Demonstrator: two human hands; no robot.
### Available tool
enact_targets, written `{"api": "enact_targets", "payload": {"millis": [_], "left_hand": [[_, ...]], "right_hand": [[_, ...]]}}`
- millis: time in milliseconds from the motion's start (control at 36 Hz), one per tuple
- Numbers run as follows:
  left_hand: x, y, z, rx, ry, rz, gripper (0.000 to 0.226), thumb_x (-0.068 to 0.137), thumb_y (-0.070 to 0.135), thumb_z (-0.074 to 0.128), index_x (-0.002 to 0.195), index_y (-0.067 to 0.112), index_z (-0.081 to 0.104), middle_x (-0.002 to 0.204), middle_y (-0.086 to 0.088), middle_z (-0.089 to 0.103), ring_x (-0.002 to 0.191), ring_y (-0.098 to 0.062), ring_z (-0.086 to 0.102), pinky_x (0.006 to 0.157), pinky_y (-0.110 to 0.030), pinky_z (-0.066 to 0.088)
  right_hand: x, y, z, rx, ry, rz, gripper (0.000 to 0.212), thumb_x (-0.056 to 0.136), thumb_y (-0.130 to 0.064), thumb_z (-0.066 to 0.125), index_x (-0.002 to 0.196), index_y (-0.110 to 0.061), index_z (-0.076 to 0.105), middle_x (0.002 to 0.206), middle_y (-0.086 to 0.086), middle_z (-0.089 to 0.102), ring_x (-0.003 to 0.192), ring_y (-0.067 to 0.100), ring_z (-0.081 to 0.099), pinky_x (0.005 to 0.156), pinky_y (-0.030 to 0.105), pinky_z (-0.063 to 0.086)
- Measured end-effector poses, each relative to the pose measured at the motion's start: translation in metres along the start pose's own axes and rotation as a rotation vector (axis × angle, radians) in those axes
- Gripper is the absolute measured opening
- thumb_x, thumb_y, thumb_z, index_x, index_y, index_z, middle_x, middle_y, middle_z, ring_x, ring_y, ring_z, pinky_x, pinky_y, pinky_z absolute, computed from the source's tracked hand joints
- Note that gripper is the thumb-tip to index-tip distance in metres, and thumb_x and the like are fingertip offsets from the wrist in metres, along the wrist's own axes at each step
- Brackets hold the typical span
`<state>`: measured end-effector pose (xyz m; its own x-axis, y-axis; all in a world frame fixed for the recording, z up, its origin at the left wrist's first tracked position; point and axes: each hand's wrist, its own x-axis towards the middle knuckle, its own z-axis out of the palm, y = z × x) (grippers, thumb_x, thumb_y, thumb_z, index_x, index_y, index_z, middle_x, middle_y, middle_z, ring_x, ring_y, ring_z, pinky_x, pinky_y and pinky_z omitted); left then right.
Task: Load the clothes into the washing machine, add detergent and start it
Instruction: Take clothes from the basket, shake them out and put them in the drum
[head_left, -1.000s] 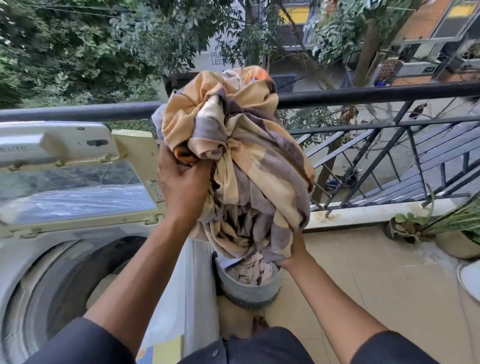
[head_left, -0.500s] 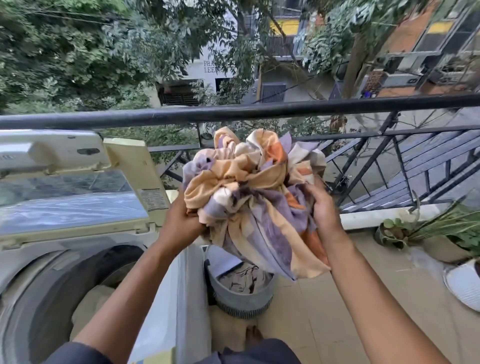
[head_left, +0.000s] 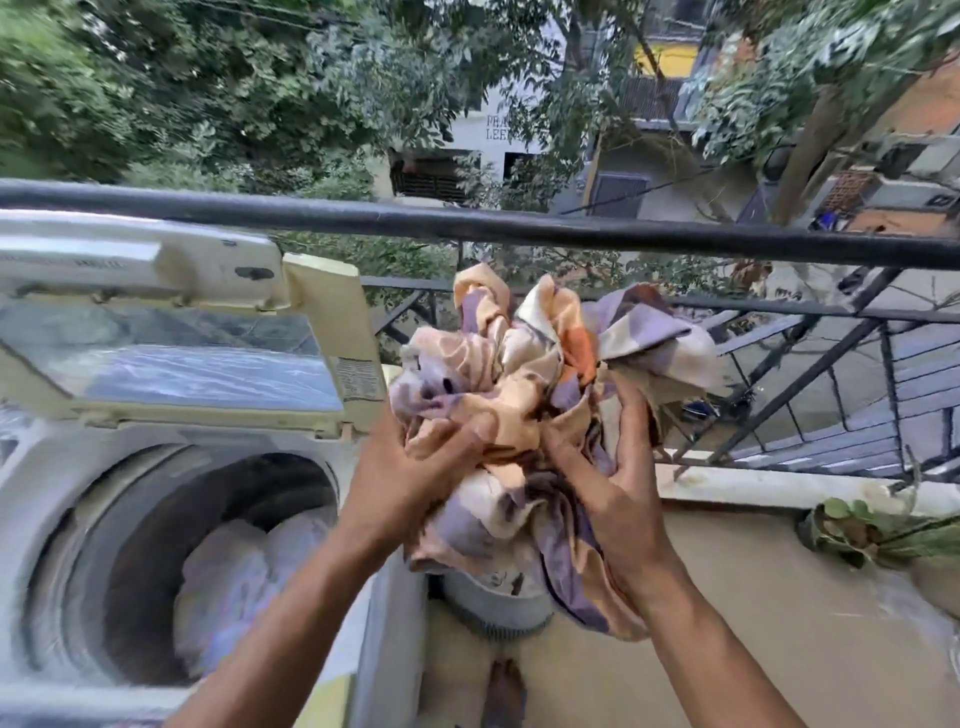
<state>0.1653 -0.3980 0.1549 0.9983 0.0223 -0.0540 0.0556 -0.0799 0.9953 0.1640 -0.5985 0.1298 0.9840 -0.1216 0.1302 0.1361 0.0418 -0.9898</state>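
Clutching bundled cloth (head_left: 524, 415) — both hands' (head_left: 415, 467) (head_left: 618, 499) grip — beside open washer (head_left: 47, 499) rim.

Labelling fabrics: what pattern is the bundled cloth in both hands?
Bundled cloth: blocks of peach, lavender, cream, some orange. Head view, the only one.

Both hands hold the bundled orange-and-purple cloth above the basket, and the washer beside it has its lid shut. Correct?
Not quite. The head view shows the washer lid raised, the drum open with laundry inside. The rest holds: the left hand and right hand grip the bundled cloth above the basket.
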Motion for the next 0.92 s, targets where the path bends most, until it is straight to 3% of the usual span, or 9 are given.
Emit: {"api": "enact_targets", "payload": {"millis": [56,139,250,306,361,472,639,778,917], "left_hand": [[-0.009,-0.002,-0.004,0.039,0.037,0.003,0.054,0.072,0.051,0.085,0.118,0.026,0.074,0.114,0.004,0.079,0.113,-0.014,0.073,0.104,-0.050,0.055],[-0.019,-0.004,-0.024,0.123,0.052,-0.005,0.062,0.067,0.054,0.088,0.119,0.024,0.073,0.111,0.007,0.079,0.109,-0.011,0.074,0.101,-0.049,0.057],[-0.033,-0.007,-0.059,0.125,0.092,-0.014,0.084,0.056,0.057,0.088,0.129,0.024,0.063,0.107,0.015,0.078,0.103,0.000,0.073,0.091,-0.029,0.059],[-0.039,-0.010,-0.080,0.132,0.067,0.012,0.065,0.061,0.050,0.092,0.120,0.035,0.069,0.104,0.016,0.079,0.100,0.002,0.072,0.084,-0.021,0.057],[-0.046,-0.008,-0.104,0.091,0.015,0.030,0.035,0.071,0.028,0.096,0.098,0.042,0.077,0.095,0.015,0.080,0.091,0.004,0.073,0.076,-0.013,0.053],[-0.064,-0.008,-0.157,0.000,-0.076,0.058,0.031,0.072,0.011,0.092,0.097,0.028,0.081,0.100,0.003,0.081,0.094,-0.006,0.075,0.079,-0.020,0.056],[-0.087,-0.013,-0.233,-0.083,-0.125,0.037,0.035,0.055,0.033,0.087,0.089,0.038,0.081,0.093,0.005,0.080,0.088,-0.006,0.074,0.075,-0.020,0.056],[-0.093,-0.020,-0.295,-0.101,-0.087,0.009,0.047,0.049,0.034,0.090,0.094,0.033,0.081,0.101,-0.002,0.080,0.095,-0.017,0.073,0.084,-0.034,0.058],[-0.085,-0.031,-0.346,-0.109,-0.007,0.013,0.056,0.038,0.032,0.089,0.093,0.027,0.080,0.091,0.001,0.080,0.087,-0.015,0.074,0.079,-0.033,0.062]], "right_hand": [[-0.009,0.000,0.010,0.013,-0.018,-0.020,0.067,0.089,-0.012,0.073,0.149,-0.012,0.042,0.150,0.004,0.055,0.143,0.020,0.050,0.121,0.052,0.037],[-0.022,0.000,0.025,-0.015,-0.029,-0.040,0.070,0.088,-0.013,0.075,0.150,-0.013,0.042,0.148,0.003,0.056,0.142,0.022,0.051,0.121,0.054,0.037],[-0.046,0.000,0.052,-0.051,0.001,-0.086,0.074,0.085,-0.020,0.079,0.149,-0.020,0.043,0.151,0.001,0.052,0.143,0.020,0.049,0.120,0.055,0.037],[-0.059,-0.004,0.071,-0.050,-0.005,-0.101,0.075,0.084,-0.027,0.080,0.150,-0.023,0.043,0.153,0.001,0.051,0.144,0.022,0.048,0.120,0.055,0.037],[-0.072,-0.007,0.091,-0.088,-0.002,-0.119,0.078,0.083,-0.032,0.080,0.150,-0.024,0.042,0.154,0.003,0.050,0.145,0.026,0.047,0.120,0.057,0.036],[-0.098,-0.011,0.131,-0.221,0.025,-0.164,0.079,0.081,-0.041,0.081,0.149,-0.028,0.043,0.152,0.000,0.050,0.144,0.026,0.046,0.118,0.057,0.037],[-0.132,-0.023,0.194,-0.413,0.062,-0.282,0.071,0.077,-0.043,0.082,0.137,-0.020,0.051,0.133,-0.002,0.056,0.130,0.022,0.053,0.109,0.052,0.045],[-0.147,-0.027,0.244,-0.491,0.078,-0.355,0.070,0.074,-0.046,0.082,0.132,-0.018,0.054,0.128,-0.003,0.055,0.124,0.017,0.052,0.107,0.042,0.044],[-0.147,-0.028,0.289,-0.518,0.038,-0.389,0.070,0.074,-0.047,0.084,0.131,-0.017,0.056,0.126,-0.003,0.055,0.123,0.012,0.051,0.107,0.037,0.043]]}}
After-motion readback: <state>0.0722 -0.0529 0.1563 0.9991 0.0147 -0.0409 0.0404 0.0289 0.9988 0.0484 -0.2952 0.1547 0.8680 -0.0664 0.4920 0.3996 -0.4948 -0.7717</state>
